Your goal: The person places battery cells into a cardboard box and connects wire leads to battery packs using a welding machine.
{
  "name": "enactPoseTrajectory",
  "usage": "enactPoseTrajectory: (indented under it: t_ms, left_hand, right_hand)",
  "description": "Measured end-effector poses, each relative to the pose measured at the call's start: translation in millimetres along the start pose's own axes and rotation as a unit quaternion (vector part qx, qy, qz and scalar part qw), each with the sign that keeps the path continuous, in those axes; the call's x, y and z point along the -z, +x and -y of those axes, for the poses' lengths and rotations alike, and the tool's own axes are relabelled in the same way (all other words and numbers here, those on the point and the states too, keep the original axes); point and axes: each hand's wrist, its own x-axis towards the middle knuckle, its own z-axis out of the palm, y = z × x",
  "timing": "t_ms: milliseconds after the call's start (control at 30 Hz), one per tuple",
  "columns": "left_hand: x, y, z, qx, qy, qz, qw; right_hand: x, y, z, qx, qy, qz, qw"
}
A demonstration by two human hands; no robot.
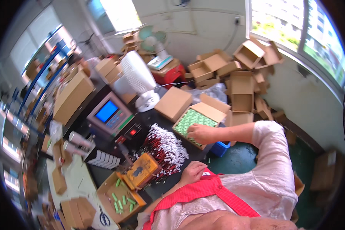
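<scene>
My right hand (200,133) reaches over an open cardboard box (198,145) packed with rows of green cylindrical battery cells (194,118). Its fingers are bent down and drawn together at the cells; whatever is between them is hidden. Close to my body, at the table's edge, my left hand (194,171) is curled closed, and I cannot make out anything in it. Left of that hand lies a heap of red and black wires with white connectors (166,143). An orange-yellow block-shaped fixture (142,170) sits beside the heap.
Several loose green cells lie in a shallow cardboard tray (103,191). Behind the wires stand a control machine (109,114) with a blue screen and a white fan (140,74). A blue bin (220,149) is under my right forearm. Empty cartons (242,90) pile up by the wall.
</scene>
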Motion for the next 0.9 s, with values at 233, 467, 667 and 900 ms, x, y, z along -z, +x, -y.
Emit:
enactPoseTrajectory:
  t_ms: [233,467,667,900]
  left_hand:
    - [9,-4,-3,0.01,-0.021,-0.01,1.0]
    - [5,-5,5,-0.006,-0.041,-0.037,0.998]
    - [10,-12,5,0.015,-0.051,-0.05,0.997]
    - [10,-16,4,0.016,-0.041,-0.052,0.998]
  right_hand:
    - [4,33,14,-0.122,-0.028,0.125,0.984]
    - [10,24,14,-0.164,0.015,0.114,0.98]
    - [5,36,24,-0.172,-0.064,0.158,0.97]
    - [3,42,39,-0.193,-0.106,0.189,0.957]
